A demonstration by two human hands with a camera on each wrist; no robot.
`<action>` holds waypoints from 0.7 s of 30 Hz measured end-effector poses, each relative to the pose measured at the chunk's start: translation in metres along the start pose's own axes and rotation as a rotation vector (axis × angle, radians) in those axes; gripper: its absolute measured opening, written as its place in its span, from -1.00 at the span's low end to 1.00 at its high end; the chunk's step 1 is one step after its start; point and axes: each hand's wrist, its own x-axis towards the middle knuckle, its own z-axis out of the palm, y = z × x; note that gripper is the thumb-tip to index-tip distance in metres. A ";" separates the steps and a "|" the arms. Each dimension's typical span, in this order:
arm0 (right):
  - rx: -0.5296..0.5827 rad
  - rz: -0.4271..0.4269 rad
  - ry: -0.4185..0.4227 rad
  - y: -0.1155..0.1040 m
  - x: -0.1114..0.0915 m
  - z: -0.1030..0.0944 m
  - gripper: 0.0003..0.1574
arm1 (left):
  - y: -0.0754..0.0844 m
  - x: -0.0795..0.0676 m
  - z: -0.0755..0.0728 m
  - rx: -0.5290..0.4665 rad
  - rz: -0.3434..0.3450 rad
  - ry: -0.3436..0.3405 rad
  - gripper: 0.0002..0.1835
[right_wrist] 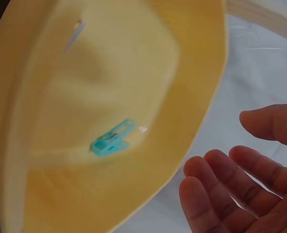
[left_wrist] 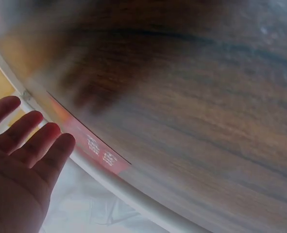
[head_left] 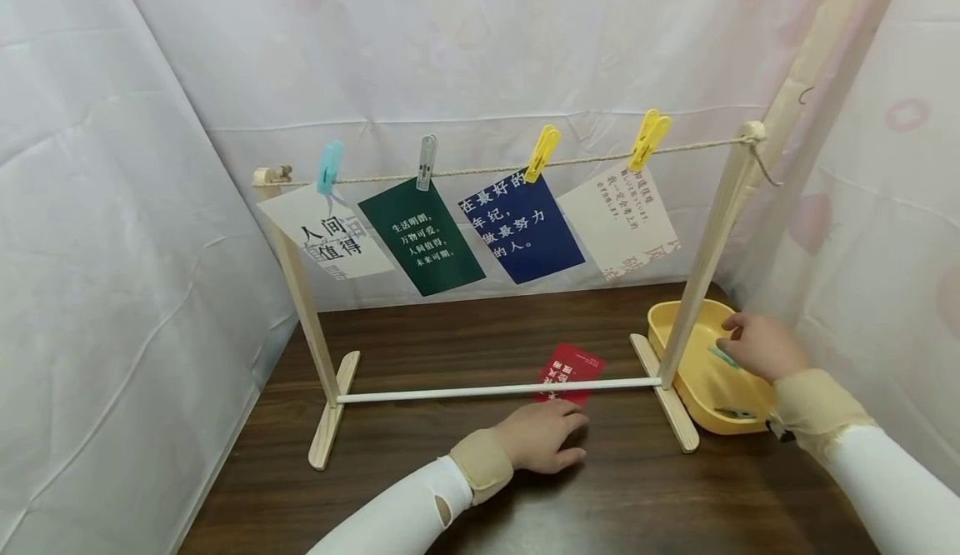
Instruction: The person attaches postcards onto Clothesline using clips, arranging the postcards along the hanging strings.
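Note:
My left hand (head_left: 542, 437) is low over the table just in front of a red card (head_left: 573, 366), fingers extended and holding nothing. That card lies flat, partly under the rack's white crossbar (head_left: 465, 392). At the right, my right hand (head_left: 765, 345) reaches over a yellow plastic basin (head_left: 705, 397), thumb and fingers apart. A teal clothespin (right_wrist: 113, 139) lies inside the basin near its wall, apart from the fingers in the right wrist view. Another clothespin (head_left: 735, 412), greyish, is at the basin's near end.
A wooden rack carries a rope (head_left: 480, 172). From it hang a white card (head_left: 330, 238), a green card (head_left: 422, 238), a blue card (head_left: 525, 230) and a cream card (head_left: 618, 222), each clipped by a clothespin. The right post (head_left: 705, 288) stands beside the basin.

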 end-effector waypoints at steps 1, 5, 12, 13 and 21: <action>-0.014 -0.006 -0.012 0.001 0.002 0.001 -0.42 | 0.000 0.000 0.001 0.001 -0.001 -0.015 -0.39; -0.060 -0.008 -0.067 0.004 0.010 0.002 -0.37 | 0.000 0.002 0.005 0.000 -0.015 -0.053 -0.31; -0.123 0.018 -0.138 0.017 0.023 0.006 -0.27 | -0.002 0.003 0.004 -0.009 -0.054 -0.095 -0.23; -0.128 0.018 -0.141 0.018 0.025 0.007 -0.27 | -0.001 0.003 0.004 -0.012 -0.058 -0.100 -0.23; -0.150 -0.004 -0.184 0.015 0.041 -0.001 -0.45 | 0.001 0.004 0.006 0.040 -0.054 -0.104 -0.21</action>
